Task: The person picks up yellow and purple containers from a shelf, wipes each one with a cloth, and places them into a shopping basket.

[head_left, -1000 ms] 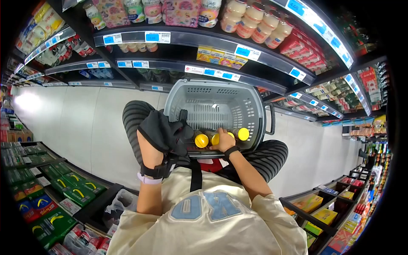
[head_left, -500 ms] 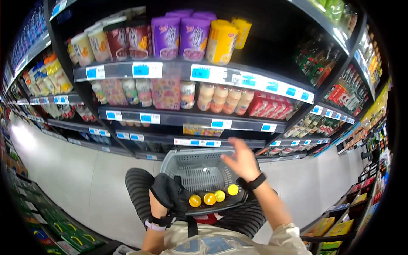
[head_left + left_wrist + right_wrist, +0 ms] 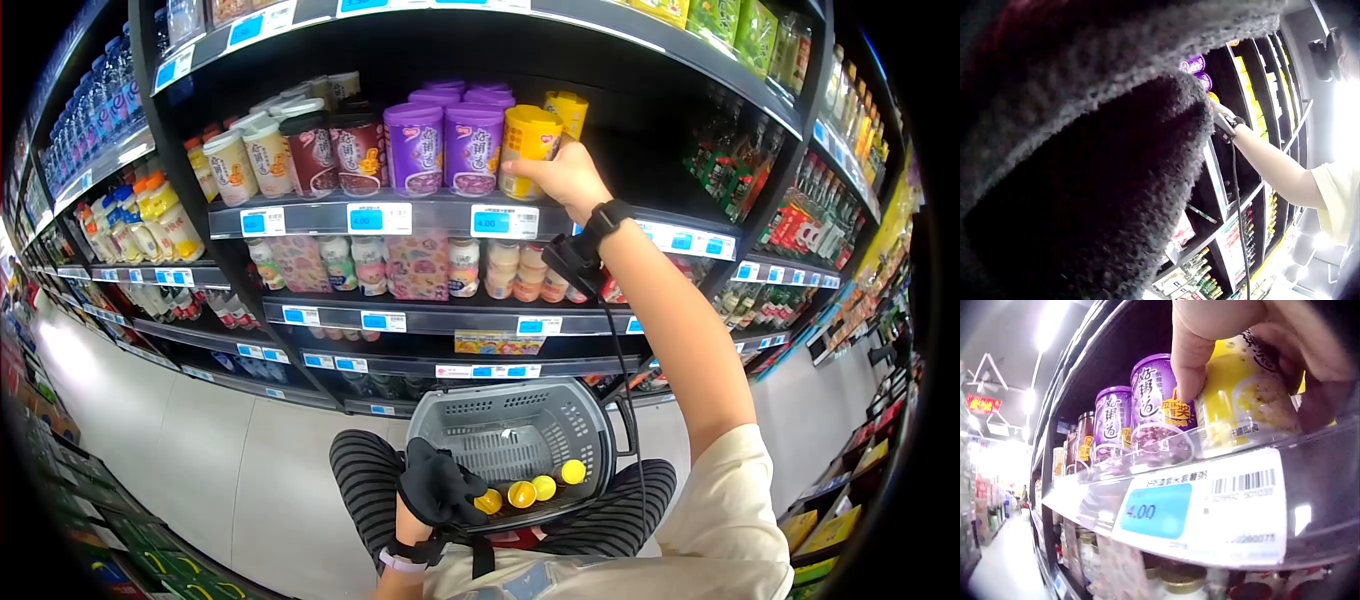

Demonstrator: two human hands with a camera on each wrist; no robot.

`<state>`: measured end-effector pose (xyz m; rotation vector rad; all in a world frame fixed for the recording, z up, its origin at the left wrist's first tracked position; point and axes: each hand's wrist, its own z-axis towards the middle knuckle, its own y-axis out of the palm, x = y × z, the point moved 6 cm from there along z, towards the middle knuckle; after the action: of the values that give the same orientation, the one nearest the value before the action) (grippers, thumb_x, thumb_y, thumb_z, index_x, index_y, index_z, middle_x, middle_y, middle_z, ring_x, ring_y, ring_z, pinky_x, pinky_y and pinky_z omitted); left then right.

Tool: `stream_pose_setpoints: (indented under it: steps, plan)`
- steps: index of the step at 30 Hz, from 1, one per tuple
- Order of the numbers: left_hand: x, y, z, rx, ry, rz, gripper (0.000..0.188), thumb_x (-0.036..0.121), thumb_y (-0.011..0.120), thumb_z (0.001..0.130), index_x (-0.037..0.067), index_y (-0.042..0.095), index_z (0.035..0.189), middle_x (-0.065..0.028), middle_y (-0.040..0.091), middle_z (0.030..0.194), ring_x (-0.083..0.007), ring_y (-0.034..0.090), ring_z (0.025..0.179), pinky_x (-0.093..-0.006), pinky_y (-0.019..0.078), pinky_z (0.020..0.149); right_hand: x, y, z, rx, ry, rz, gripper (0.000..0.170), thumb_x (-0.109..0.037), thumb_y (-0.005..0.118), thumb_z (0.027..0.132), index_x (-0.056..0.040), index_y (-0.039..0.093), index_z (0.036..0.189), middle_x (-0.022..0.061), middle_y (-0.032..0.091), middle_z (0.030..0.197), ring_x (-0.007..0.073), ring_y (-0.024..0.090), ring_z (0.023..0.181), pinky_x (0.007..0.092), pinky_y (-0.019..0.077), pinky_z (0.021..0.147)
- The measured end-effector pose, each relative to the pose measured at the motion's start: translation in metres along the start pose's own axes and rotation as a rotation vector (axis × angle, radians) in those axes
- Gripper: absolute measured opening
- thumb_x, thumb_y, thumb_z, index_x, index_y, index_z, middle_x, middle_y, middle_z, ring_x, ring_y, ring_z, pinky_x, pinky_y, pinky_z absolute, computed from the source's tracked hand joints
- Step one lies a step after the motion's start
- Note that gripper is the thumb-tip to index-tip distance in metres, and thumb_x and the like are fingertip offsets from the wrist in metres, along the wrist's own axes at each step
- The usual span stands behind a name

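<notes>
On the middle shelf my right hand (image 3: 575, 182) grips a yellow porridge can (image 3: 530, 140), thumb on its left side. The right wrist view shows the can (image 3: 1244, 394) standing behind the shelf's clear front lip, its top hidden by the hand. Purple porridge cans (image 3: 413, 150) stand just left of it, and another yellow can (image 3: 568, 112) is behind. My left hand (image 3: 438, 487), covered in black fabric, is at the left front of a grey shopping basket (image 3: 500, 390). Its fingers are hidden. Several yellow-lidded containers (image 3: 521, 494) line the basket's near side.
Price tags (image 3: 505, 220) run along the shelf edge. Cream and brown cans (image 3: 310, 155) stand farther left, with bottles (image 3: 515, 270) on the shelf below. A black cable (image 3: 618, 350) hangs from the right wrist past the basket. Stacked goods (image 3: 130, 540) lie behind on the left.
My right hand has left the yellow-lidded containers in the basket, risen to the middle shelf and taken hold of the yellow can. The head view has tilted up. My left hand stays by the basket.
</notes>
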<state>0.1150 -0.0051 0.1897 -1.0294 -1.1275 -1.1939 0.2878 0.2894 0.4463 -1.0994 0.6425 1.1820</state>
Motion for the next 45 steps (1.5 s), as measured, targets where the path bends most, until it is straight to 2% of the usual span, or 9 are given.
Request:
stream_pose_setpoints:
  steps: [2,9,12,15,21,23,33,38,45]
  plan:
    - [-0.003,0.001,-0.005,-0.088,-0.009,-0.022,0.024,-0.01,0.056,0.054,0.0,0.061,0.075,-0.0074,0.063,0.074,-0.017,0.064,0.073,-0.026,0.0472,0.061,-0.003,-0.005,-0.003,0.023,-0.052,0.014,0.055,-0.01,0.081,0.07,0.0004,0.054,0.117,0.0116,0.065,0.111,0.0223,0.063,0.103,0.0345,0.0487,0.091]
    - [0.044,0.013,-0.001,-0.134,0.228,0.333,0.028,-0.008,0.052,0.059,-0.001,0.062,0.084,-0.0117,0.064,0.078,-0.0251,0.063,0.072,-0.028,0.0478,0.065,-0.029,-0.037,-0.084,0.272,-0.541,0.013,0.067,-0.009,0.084,0.063,-0.0039,0.046,0.119,0.0093,0.062,0.108,0.0208,0.061,0.102,0.0348,0.0485,0.091]
    - [0.064,0.036,0.016,-0.406,0.196,0.246,0.043,-0.006,0.047,0.058,-0.001,0.064,0.097,-0.0161,0.063,0.084,-0.0302,0.061,0.079,-0.0333,0.0476,0.072,-0.02,-0.033,-0.17,0.041,-0.246,0.274,0.075,-0.006,0.083,0.063,-0.0035,0.043,0.126,0.0084,0.062,0.109,0.0185,0.063,0.096,0.0335,0.0514,0.087]
    - [0.078,0.045,0.021,-0.268,0.456,0.351,0.055,-0.005,0.045,0.059,-0.004,0.058,0.112,-0.0202,0.061,0.1,-0.0322,0.057,0.092,-0.0353,0.0461,0.079,0.01,-0.018,-0.255,-0.132,0.011,0.415,0.075,-0.014,0.085,0.058,-0.0029,0.047,0.121,0.0098,0.056,0.115,0.0203,0.058,0.103,0.035,0.0476,0.089]
    - [0.064,0.096,-0.017,-0.407,0.303,0.297,0.052,-0.003,0.052,0.073,-0.004,0.048,0.125,-0.018,0.054,0.118,-0.0292,0.052,0.106,-0.0347,0.042,0.091,0.049,0.006,-0.359,-0.037,-0.052,-0.004,0.076,-0.02,0.086,0.053,-0.0011,0.05,0.117,0.0189,0.059,0.107,0.0352,0.06,0.098,0.0399,0.0465,0.089]
    - [0.055,0.117,-0.023,-0.436,0.308,0.277,0.051,-0.003,0.052,0.075,-0.004,0.047,0.126,-0.0175,0.053,0.119,-0.0286,0.052,0.106,-0.0343,0.0417,0.092,0.07,0.014,-0.386,0.013,0.189,0.105,0.078,-0.017,0.081,0.053,0.0004,0.051,0.122,0.0186,0.059,0.115,0.0357,0.059,0.104,0.0399,0.0447,0.093]
    - [0.046,0.113,-0.035,-0.42,0.134,-0.049,0.047,0.0,0.056,0.082,-0.002,0.046,0.127,-0.0149,0.052,0.122,-0.0254,0.052,0.108,-0.0325,0.0398,0.096,0.053,-0.015,-0.377,0.072,-0.171,-0.148,0.073,-0.019,0.082,0.057,-0.006,0.053,0.123,0.0143,0.059,0.093,0.0317,0.056,0.076,0.0386,0.0465,0.069]
    - [0.049,0.102,-0.031,-0.357,-0.478,-0.278,0.03,0.001,0.058,0.087,0.001,0.054,0.116,-0.0076,0.055,0.116,-0.0176,0.053,0.105,-0.0292,0.041,0.094,0.046,-0.011,-0.382,-0.007,-0.261,-0.132,0.07,-0.025,0.082,0.059,-0.0098,0.055,0.122,0.0115,0.057,0.088,0.0291,0.053,0.069,0.0378,0.0443,0.063]
    - [0.066,0.106,-0.003,-0.492,-0.103,0.082,0.027,0.001,0.058,0.08,0.0,0.058,0.107,-0.0134,0.063,0.102,-0.026,0.061,0.095,-0.0317,0.046,0.086,0.046,-0.005,-0.386,-0.046,-0.156,-0.053,0.07,-0.024,0.082,0.059,-0.0085,0.055,0.122,0.0127,0.057,0.09,0.0309,0.056,0.073,0.0371,0.0461,0.064]
